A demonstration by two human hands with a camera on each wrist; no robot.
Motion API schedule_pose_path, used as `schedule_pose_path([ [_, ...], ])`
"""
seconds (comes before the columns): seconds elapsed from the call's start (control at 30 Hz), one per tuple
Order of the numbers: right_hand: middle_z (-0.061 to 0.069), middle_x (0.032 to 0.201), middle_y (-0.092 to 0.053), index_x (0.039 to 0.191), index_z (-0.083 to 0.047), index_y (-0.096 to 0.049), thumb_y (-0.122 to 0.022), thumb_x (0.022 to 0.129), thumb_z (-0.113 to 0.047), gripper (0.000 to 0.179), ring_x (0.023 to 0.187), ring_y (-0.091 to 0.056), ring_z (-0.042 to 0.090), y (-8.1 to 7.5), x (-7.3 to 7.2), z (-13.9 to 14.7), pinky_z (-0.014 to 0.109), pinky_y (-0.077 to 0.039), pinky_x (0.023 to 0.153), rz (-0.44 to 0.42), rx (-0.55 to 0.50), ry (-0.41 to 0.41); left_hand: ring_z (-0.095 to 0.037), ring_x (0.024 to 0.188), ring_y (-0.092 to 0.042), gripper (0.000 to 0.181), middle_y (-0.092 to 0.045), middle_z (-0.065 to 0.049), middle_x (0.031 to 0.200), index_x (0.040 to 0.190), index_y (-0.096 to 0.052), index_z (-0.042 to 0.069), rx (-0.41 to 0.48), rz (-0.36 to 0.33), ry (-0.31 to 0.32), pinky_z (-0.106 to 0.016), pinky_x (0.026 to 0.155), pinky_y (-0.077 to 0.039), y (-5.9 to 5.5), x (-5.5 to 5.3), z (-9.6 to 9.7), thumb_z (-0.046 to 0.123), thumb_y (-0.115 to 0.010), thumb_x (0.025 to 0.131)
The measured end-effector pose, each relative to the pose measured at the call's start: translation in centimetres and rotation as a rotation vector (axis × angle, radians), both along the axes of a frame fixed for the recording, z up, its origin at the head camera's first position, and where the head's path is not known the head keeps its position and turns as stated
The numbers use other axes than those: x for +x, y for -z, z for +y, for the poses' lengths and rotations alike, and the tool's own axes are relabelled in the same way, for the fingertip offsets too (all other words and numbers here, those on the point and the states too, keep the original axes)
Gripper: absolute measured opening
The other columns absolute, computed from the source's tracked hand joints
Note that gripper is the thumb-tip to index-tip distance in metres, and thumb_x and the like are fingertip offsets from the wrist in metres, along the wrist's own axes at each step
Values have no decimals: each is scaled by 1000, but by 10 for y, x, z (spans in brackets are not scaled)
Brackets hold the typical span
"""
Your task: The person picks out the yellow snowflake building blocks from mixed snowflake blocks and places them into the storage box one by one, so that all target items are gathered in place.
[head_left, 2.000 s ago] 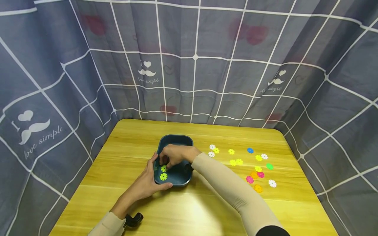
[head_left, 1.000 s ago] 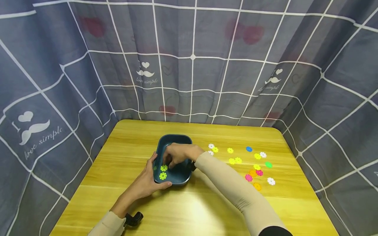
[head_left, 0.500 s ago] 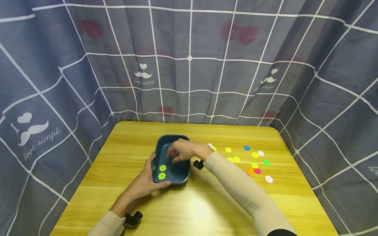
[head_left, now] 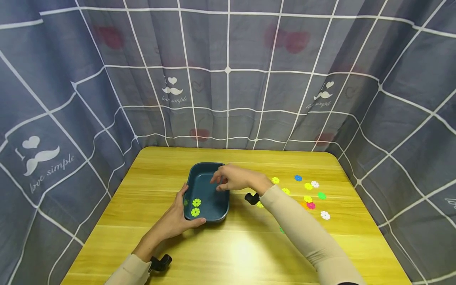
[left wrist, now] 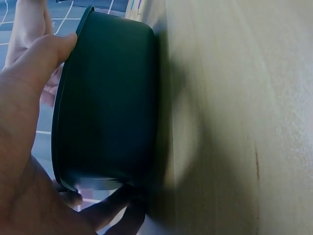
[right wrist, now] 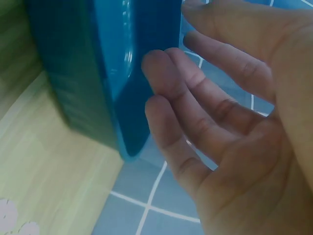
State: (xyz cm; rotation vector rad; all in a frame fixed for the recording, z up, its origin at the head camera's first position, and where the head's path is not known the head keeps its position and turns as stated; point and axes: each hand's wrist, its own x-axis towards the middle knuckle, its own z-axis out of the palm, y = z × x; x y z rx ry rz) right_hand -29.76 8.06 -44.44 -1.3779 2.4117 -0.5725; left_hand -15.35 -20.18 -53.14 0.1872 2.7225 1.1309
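A dark teal plastic bin (head_left: 213,211) stands on the wooden table, with two yellow-green snowflake discs (head_left: 195,212) lying flat near its front left corner. My left hand (head_left: 172,221) grips that corner, thumb over the near rim and fingers along the left side. The left wrist view shows the thumb on the rim of the bin (left wrist: 107,93) and other fingers past its end. Over the bin's right rim hovers my right hand (head_left: 236,178). In the right wrist view its fingers (right wrist: 164,73) are loosely bent beside the bin wall, holding nothing.
Loose snowflake discs in several colours lie on the table's right side, among them a blue disc (head_left: 298,178), a green disc (head_left: 322,195) and a white disc (head_left: 325,215). My right sleeve (head_left: 303,229) covers some. A gridded curtain (head_left: 228,99) surrounds the table's back and sides.
My right hand has risen out of the bin and moved right to its rim, its fingers loosening. The left hand has kept its grip, and the two discs still lie in the bin.
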Motion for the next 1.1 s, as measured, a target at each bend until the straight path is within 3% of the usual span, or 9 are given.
schedule_pose_path([
  [0.2,15,137,-81,140,-7,-82,-81,112,-18,30,112,-81,20,1,2,21,33,-67,101,4,-53,31,-58,172,-38,148,-10,-27,195,187,5,15,5,6,3,-78,133,-42,2,1,1,66,-95,91],
  [0.47,15,134,-81,137,-8,-84,-81,111,-14,27,106,-83,22,0,2,48,41,-70,102,27,-102,92,-58,168,-44,149,-15,-31,193,188,7,16,4,10,-12,-79,130,-45,4,2,1,66,-95,91],
  [0.7,16,131,-83,134,-6,-85,-82,110,-14,26,99,-81,17,11,1,73,38,-70,98,40,-103,152,-58,173,-37,148,-9,-25,196,188,7,18,-6,4,-14,-79,133,-42,2,3,2,69,-93,92],
  [1.1,20,133,-83,134,-4,-85,-82,109,-11,26,100,-82,20,34,8,108,38,-70,93,9,-78,215,-57,173,-37,148,-8,-24,197,188,6,19,-14,10,-9,-78,133,-43,0,4,2,72,-92,91],
])
